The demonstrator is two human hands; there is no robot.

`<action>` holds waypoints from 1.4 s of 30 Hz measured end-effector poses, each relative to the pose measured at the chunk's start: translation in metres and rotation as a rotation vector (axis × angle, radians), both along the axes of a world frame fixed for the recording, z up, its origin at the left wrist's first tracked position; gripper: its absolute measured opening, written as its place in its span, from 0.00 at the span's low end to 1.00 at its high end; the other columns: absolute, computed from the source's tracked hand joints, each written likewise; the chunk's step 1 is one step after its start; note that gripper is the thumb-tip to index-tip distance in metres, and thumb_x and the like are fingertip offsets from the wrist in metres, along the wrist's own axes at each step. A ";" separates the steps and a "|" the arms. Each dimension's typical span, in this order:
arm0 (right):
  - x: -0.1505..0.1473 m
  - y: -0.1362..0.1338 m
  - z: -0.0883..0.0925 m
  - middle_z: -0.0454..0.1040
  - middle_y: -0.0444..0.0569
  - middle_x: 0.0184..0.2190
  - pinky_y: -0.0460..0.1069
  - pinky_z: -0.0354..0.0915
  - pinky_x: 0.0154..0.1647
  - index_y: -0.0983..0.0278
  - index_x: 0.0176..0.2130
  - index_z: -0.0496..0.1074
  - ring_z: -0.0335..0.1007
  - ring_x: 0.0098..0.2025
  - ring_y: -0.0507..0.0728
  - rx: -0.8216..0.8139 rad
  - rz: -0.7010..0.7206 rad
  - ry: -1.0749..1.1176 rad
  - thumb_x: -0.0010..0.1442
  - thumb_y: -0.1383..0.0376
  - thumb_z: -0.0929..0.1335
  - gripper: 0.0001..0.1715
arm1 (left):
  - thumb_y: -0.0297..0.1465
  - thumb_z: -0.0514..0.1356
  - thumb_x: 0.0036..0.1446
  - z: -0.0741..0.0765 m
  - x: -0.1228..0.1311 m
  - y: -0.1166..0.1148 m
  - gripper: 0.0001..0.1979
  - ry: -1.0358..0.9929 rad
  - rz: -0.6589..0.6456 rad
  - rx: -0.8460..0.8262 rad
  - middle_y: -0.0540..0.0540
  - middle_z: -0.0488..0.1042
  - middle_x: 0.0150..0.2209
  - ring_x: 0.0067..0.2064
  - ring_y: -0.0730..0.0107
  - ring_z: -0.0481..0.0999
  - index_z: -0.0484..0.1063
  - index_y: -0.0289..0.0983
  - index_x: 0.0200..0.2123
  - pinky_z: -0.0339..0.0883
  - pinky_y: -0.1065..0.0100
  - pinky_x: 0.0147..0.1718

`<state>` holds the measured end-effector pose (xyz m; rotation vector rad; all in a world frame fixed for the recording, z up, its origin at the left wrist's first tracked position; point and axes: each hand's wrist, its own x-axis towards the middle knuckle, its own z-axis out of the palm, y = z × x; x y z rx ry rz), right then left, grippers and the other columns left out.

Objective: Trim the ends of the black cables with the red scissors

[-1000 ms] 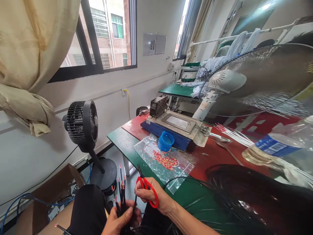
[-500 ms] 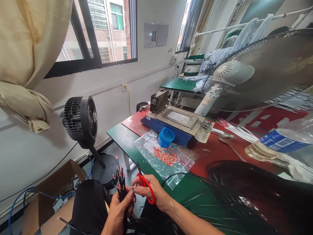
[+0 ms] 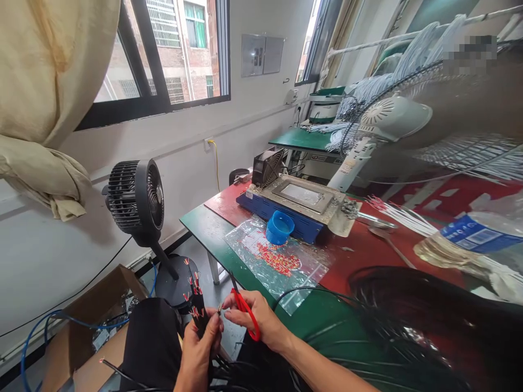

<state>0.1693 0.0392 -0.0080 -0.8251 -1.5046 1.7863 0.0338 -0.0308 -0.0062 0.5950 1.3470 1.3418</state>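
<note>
Since the frame half a second earlier, the tips of your bundle of black cables (image 3: 198, 302) swing a little to the left, while both hands hold almost the same place. Against the frame a second back the change is larger: there your hands are further apart at the fingertips, and here they meet around one cable end (image 3: 219, 310).

Your left hand (image 3: 196, 345) closes around the bundle, in front of you and above your lap, with the red inner wires splayed at the top. Its thumb and forefinger press together on that single end, which stands just to the right of the rest. Your right hand (image 3: 255, 318) keeps the red-handled scissors (image 3: 245, 306) hooked in the palm, blades pointing up and away from the cable. Its thumb and forefinger come close to the bare wires; the end is too small and blurred here to tell whether they pinch it or only hover beside it.

The step in hand looks like fingertip work on that one end, perhaps parting or straightening its wires, with the scissors parked. The next move calls for a firm left pinch, a light right touch on the wires, and blades kept clear of the bundle.
</note>
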 end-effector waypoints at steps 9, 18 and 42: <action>0.001 0.000 -0.002 0.58 0.40 0.21 0.43 0.47 0.23 0.68 0.34 0.72 0.48 0.23 0.46 0.004 -0.012 -0.011 0.49 0.55 0.70 0.19 | 0.41 0.63 0.41 -0.004 -0.001 0.000 0.23 0.031 0.012 -0.028 0.55 0.61 0.17 0.16 0.85 0.51 0.71 0.31 0.38 0.39 0.74 0.16; -0.001 -0.002 -0.002 0.56 0.39 0.18 0.43 0.47 0.21 0.68 0.35 0.71 0.48 0.21 0.46 -0.017 -0.014 -0.119 0.50 0.53 0.69 0.21 | 0.41 0.63 0.42 0.001 0.000 -0.001 0.22 0.029 0.015 -0.026 0.54 0.63 0.18 0.15 0.85 0.52 0.70 0.33 0.39 0.39 0.74 0.15; -0.001 -0.011 0.014 0.66 0.44 0.21 0.45 0.55 0.27 0.66 0.23 0.71 0.59 0.25 0.51 0.477 -0.216 -0.290 0.51 0.56 0.68 0.16 | 0.42 0.65 0.38 0.004 0.002 -0.003 0.24 -0.043 -0.030 -0.100 0.55 0.62 0.16 0.14 0.86 0.50 0.71 0.32 0.36 0.37 0.72 0.16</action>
